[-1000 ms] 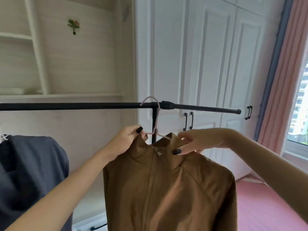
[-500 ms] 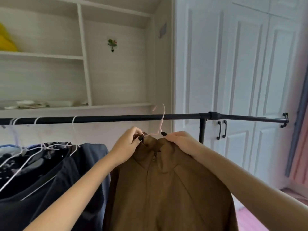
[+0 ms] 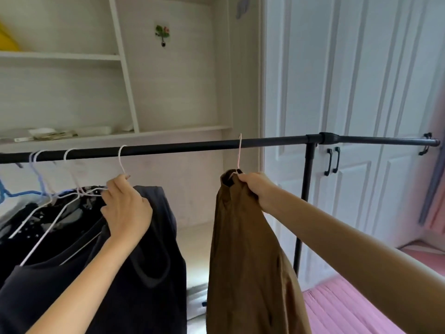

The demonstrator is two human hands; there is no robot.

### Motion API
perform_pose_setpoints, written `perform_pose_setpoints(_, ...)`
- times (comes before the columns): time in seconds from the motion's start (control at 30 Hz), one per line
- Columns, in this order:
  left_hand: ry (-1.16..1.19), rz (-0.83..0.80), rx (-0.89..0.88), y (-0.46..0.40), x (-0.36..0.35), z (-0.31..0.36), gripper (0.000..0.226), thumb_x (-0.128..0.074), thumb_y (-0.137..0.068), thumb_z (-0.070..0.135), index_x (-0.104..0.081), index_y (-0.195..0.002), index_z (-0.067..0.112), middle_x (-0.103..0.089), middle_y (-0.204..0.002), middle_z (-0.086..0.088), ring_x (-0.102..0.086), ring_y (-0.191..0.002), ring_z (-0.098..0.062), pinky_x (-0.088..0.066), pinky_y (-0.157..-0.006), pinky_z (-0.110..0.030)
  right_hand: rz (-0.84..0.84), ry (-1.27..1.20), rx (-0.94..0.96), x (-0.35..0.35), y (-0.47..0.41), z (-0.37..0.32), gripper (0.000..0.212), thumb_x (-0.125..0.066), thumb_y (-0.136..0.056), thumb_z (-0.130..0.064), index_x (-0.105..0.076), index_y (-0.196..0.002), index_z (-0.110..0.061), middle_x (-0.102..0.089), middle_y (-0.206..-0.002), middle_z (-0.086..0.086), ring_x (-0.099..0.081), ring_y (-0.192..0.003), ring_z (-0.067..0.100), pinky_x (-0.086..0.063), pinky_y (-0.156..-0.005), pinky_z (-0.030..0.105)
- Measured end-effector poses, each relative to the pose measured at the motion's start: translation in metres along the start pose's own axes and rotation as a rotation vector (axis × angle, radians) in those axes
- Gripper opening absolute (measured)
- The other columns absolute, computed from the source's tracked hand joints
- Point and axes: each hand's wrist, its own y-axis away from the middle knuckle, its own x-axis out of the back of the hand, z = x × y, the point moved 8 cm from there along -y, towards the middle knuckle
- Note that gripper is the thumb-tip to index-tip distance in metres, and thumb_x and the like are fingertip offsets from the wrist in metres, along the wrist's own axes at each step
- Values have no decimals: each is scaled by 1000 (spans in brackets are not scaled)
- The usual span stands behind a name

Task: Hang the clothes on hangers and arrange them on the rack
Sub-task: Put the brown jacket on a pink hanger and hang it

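Both hands are closed: my right hand [image 3: 252, 183] grips the brown jacket [image 3: 248, 256] at its collar, under the black rack [image 3: 192, 147]; my left hand [image 3: 125, 206] clutches a dark garment [image 3: 144, 261]. White shelves [image 3: 72, 55] stand behind.

The rail [image 3: 192, 147] is bare between the white hanger hook [image 3: 122, 157] and the pink hook [image 3: 239, 150], leaving an open gap. Left of it, dark clothes [image 3: 60, 225] crowd together; right, the rack's upright post [image 3: 305, 201] blocks passage.
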Motion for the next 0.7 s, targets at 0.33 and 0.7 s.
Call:
perform_pose_setpoints(0.33,-212,-331,94,-2,-20,-44,33,-35,-96,11,-39,-129,8,-61,-115,-21,-57,-102,-43,-48,-83,-47,128,245,77,23,-23,7,24,-53,-96,-29,-58,-77,-14,-57,-84,9,-58,-74,17,-50,-70,24)
perform_pose_setpoints(0.7,140,-513,-98,29,-61,65,51,-31,-102,20,-18,-151,16,-54,-68,-4,-49,-56,-16,-36,-48,-27,179,316,149,69,-35,13,33,-51,-97,-30,-58,-69,-15,-47,-64,2,-47,-55,10,-39,-52,17)
